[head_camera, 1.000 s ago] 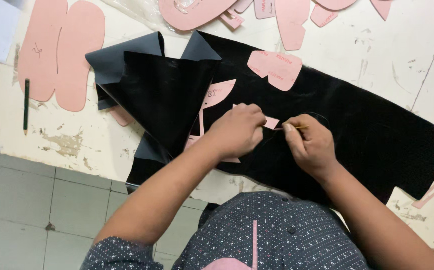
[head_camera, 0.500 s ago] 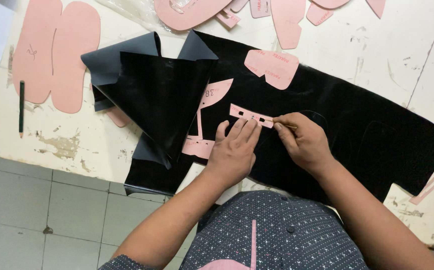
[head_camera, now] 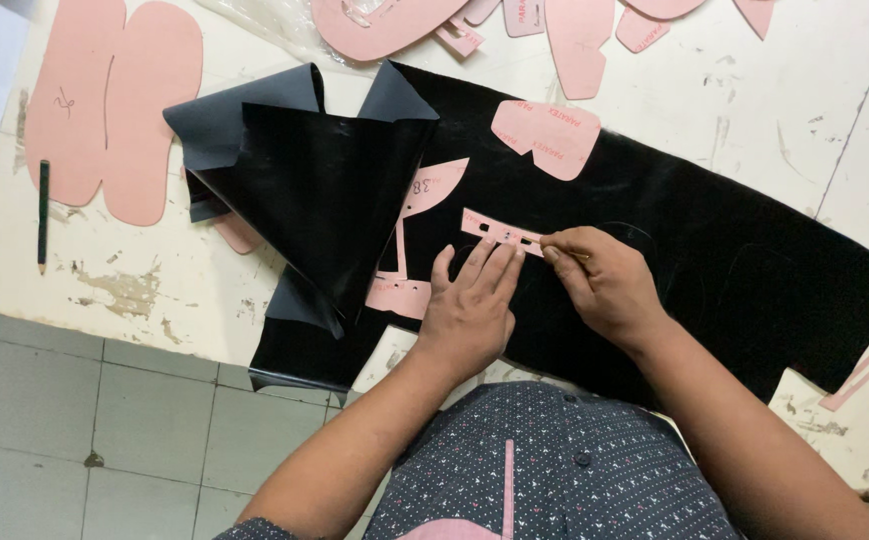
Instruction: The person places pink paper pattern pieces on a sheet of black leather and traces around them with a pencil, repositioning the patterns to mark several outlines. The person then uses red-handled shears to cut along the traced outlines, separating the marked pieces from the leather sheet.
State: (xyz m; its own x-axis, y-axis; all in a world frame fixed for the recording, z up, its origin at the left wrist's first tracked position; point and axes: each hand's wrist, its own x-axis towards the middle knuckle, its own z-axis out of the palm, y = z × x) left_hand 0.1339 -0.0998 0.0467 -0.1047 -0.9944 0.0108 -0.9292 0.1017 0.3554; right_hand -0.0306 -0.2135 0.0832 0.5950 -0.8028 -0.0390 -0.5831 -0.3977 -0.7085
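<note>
The strip template lies flat on the black sheet, near the middle of the sheet and just right of its folded-up flap. Your left hand is spread flat with straight fingers, and the fingertips press on the strip; it grasps nothing. Your right hand is closed around a thin marking tool, and the tip touches the right end of the strip.

To do this tracing well, I think you should keep the left fingertips firm on the strip, so it does not slide on the smooth sheet. Lead the tool close along the edge of the strip and keep it steep, so the line does not go under the template. Mark also the small holes in the strip before you lift it.

Both forearms come from the lower edge of the sheet and meet at the strip, with wrists low.

On the sheet, left of the strip, lies a pink template with a long narrow neck. Above the strip lies a wider pink piece. Far left of the sheet, on the table, a pencil lies beside two big pink sole shapes.
</note>
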